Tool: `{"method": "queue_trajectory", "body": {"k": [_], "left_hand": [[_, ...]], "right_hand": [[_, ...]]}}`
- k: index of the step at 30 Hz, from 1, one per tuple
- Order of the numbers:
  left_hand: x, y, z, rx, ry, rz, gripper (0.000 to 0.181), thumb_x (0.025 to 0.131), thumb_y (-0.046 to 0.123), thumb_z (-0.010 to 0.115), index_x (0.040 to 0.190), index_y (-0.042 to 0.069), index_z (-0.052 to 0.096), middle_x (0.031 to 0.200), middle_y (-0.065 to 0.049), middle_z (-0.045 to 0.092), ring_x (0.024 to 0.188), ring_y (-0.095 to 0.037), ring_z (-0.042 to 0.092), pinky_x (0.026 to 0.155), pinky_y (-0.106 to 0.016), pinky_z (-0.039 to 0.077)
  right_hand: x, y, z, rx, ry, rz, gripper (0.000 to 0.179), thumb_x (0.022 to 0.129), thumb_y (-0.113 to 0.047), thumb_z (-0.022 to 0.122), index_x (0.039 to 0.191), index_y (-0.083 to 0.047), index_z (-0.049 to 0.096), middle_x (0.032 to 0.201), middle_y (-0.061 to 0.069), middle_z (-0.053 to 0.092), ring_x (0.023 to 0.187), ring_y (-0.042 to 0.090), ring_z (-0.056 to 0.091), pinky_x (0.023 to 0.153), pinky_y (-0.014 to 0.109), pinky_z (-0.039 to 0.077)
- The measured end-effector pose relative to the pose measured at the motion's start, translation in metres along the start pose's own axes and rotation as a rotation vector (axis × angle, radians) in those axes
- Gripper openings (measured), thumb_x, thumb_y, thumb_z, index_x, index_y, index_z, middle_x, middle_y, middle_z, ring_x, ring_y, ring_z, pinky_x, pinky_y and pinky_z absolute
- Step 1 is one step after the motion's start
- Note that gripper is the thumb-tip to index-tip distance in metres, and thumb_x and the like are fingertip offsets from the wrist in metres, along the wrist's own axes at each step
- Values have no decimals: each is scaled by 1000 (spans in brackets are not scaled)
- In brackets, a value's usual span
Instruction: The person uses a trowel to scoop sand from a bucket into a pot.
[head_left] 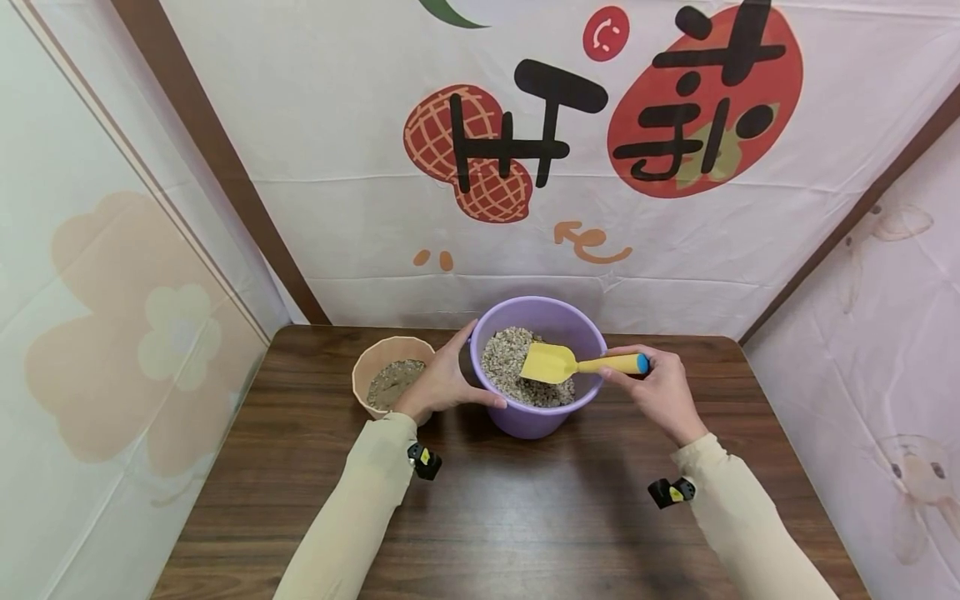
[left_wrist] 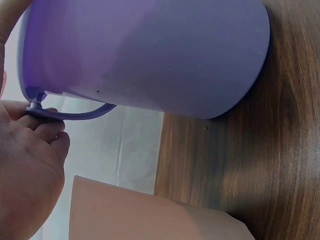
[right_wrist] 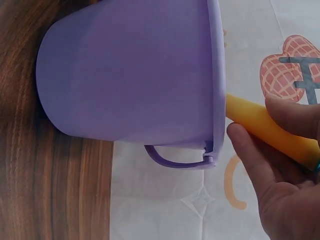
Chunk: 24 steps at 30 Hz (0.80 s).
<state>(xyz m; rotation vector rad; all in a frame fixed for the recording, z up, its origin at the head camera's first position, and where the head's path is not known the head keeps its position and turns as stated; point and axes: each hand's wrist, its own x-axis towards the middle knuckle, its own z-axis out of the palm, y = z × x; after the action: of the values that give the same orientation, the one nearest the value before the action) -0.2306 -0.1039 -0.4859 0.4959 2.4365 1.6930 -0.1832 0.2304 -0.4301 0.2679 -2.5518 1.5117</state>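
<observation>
A purple bucket (head_left: 528, 423) stands upright near the back of the table, part-filled with pale, coarse gravel-like grains (head_left: 504, 360). My left hand (head_left: 441, 385) holds its left side, the thumb along the front rim. In the left wrist view, that hand's curled fingers (left_wrist: 52, 132) are by the bucket's handle joint. My right hand (head_left: 662, 390) grips a yellow toy shovel (head_left: 550, 364) by its blue-ended handle, over the right rim. The shovel's blade lies inside the bucket, over the grains; whether it touches them I cannot tell. Thumb and fingers pinch the handle (right_wrist: 272, 127) in the right wrist view.
Left of the bucket stands a peach pot (head_left: 363, 385) holding grey-brown, sandy material, partly hidden by my left hand. The dark wooden table (head_left: 517, 525) meets a printed white cloth wall (head_left: 360, 250) behind. Cloth walls rise on both sides.
</observation>
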Motion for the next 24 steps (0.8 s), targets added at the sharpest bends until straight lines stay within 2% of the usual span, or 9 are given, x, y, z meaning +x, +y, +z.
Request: {"method": "queue_trajectory", "body": {"k": [5,9,16,24], "left_hand": [[0,0,0,-7,-3,3,141,46,43,104,162,28,25,156,6,41,143,-15,34,120,-48,21],[1,-1,0,-3,-2,7,141,47,43,104,162,26,25,156,6,41,143,-15,35,120,-47,22],[0,-1,0,12,6,-13,141,45,46,104,161,35,25,156,8,41,143,-15,35,120,-46,23],[0,-1,1,11,6,-20,142,45,45,104,161,35,24,157,8,40,143,-14,34,120,-46,23]], "right_hand": [[3,-3,2,-42,-9,-1,25,84,-12,85,107,-4,78,96,12,75,65,12,54,53,21,46],[4,-5,3,-75,-18,7,24,84,-11,85,107,-5,78,97,11,75,66,15,55,54,22,47],[8,-9,6,-127,-48,4,23,85,-10,84,105,-4,78,98,12,75,68,18,59,55,24,50],[10,-11,13,-135,-57,-2,20,85,-8,83,103,-2,77,94,13,74,62,17,55,52,24,48]]}}
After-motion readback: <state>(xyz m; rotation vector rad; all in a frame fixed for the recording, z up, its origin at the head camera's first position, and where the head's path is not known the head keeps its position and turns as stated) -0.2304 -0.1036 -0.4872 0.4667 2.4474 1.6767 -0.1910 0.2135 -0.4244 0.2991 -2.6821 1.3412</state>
